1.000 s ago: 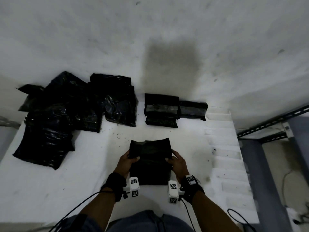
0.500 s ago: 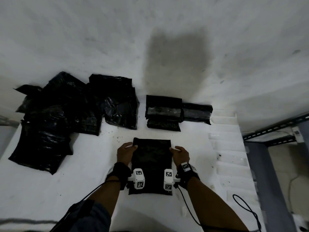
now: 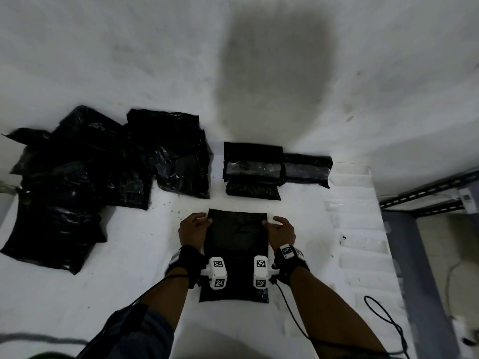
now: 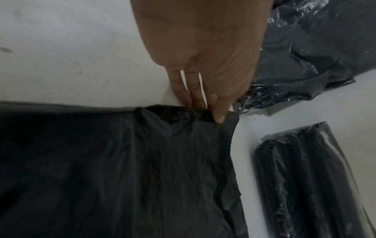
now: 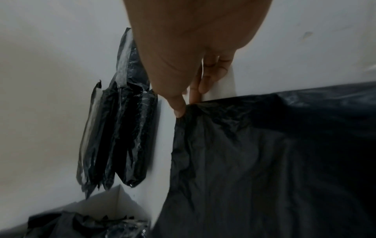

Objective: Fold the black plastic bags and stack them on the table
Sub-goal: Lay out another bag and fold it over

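A black plastic bag (image 3: 237, 244) lies flat and lengthwise on the white table (image 3: 129, 281) in front of me. My left hand (image 3: 194, 230) pinches its far left corner between thumb and fingers, as the left wrist view shows (image 4: 205, 111). My right hand (image 3: 281, 229) pinches the far right corner, seen in the right wrist view (image 5: 183, 107). Beyond the bag, against the wall, sits a stack of folded black bags (image 3: 252, 169) with another folded one (image 3: 307, 169) beside it. A heap of loose unfolded black bags (image 3: 85, 177) fills the left side.
The white wall (image 3: 233, 60) rises right behind the folded stack. The table's right edge (image 3: 383, 242) drops to a metal shelf frame (image 3: 427, 198) and the floor. A black cable (image 3: 386, 320) hangs at the right. Bare table lies around the flat bag.
The bag's far half has gone from lifted to lying flat and stretched out away from me. Both hands have moved forward with its far corners, and the camera has leaned in.
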